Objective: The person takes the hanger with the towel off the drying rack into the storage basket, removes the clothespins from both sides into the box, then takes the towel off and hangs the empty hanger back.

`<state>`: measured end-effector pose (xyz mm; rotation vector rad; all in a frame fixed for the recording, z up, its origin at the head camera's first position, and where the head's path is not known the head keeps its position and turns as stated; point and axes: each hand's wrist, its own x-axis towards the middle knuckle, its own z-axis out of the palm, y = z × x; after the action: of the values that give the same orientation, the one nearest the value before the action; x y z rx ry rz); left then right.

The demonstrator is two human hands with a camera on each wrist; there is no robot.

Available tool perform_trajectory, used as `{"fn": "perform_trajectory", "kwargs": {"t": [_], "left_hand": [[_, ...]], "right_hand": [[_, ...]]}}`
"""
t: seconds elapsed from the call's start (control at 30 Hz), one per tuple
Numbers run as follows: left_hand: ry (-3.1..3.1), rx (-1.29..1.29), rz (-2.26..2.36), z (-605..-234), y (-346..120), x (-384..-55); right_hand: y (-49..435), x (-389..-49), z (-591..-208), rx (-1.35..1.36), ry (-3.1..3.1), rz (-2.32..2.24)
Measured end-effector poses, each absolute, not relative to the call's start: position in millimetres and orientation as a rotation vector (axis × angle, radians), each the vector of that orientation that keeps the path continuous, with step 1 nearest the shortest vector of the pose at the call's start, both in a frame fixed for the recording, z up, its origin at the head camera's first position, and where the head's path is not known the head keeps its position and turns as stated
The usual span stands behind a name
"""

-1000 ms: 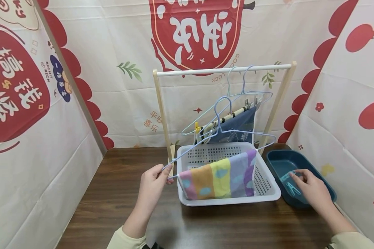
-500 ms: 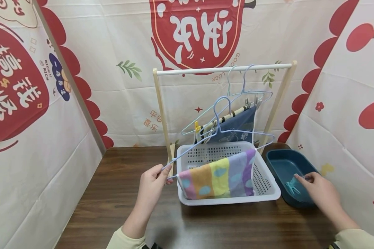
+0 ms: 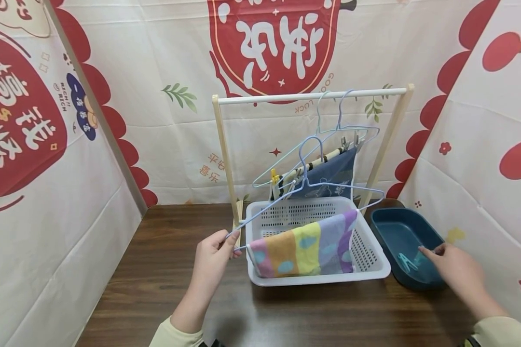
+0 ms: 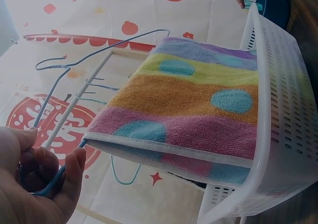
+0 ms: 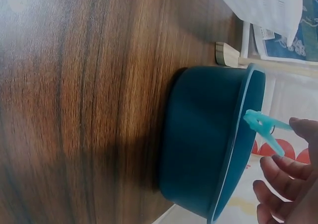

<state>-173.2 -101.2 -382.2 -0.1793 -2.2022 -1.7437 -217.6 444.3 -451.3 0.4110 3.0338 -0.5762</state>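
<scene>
My left hand (image 3: pixel 214 253) grips the left corner of a blue clothes hanger (image 3: pixel 269 205), fingers curled round its wire in the left wrist view. A striped towel (image 3: pixel 306 248) with blue spots is draped over the hanger's lower bar and hangs into a white basket (image 3: pixel 321 279). At the right, my right hand (image 3: pixel 458 270) is over the rim of a dark teal basin (image 3: pixel 392 221). Between its thumb and fingers it pinches a turquoise clothespin (image 5: pixel 262 124), clearest in the right wrist view. Another turquoise clothespin (image 3: pixel 407 262) lies in the basin.
Behind the basket stands a drying rack (image 3: pixel 312 97) with a white rail and wooden posts. Two hangers (image 3: pixel 339 113) hang from it, with a dark blue cloth (image 3: pixel 330 176) held by clips. Printed fabric walls surround the wooden table (image 3: pixel 165 289).
My right hand has moved a little right and down over the basin, carrying the clothespin away from the other one. The left hand, hanger and towel have stayed nearly still.
</scene>
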Motion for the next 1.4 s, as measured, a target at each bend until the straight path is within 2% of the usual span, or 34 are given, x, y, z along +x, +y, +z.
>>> {"fn": "perform_trajectory", "kwargs": {"t": [0.63,0.83,1.4], "left_hand": [[-2.193,-0.170,-1.772,-384,-102,-174],[-2.164,-0.182,-1.800,-382,-102,-173],[-2.122,-0.164,-1.830,-373,-102,-170]], "right_hand": [[455,-216,-446,0.460,3.037,-0.467],[448,-215,-444,0.397,3.072,-0.491],[383,-210,-426,0.134,3.249,-0.658]]}}
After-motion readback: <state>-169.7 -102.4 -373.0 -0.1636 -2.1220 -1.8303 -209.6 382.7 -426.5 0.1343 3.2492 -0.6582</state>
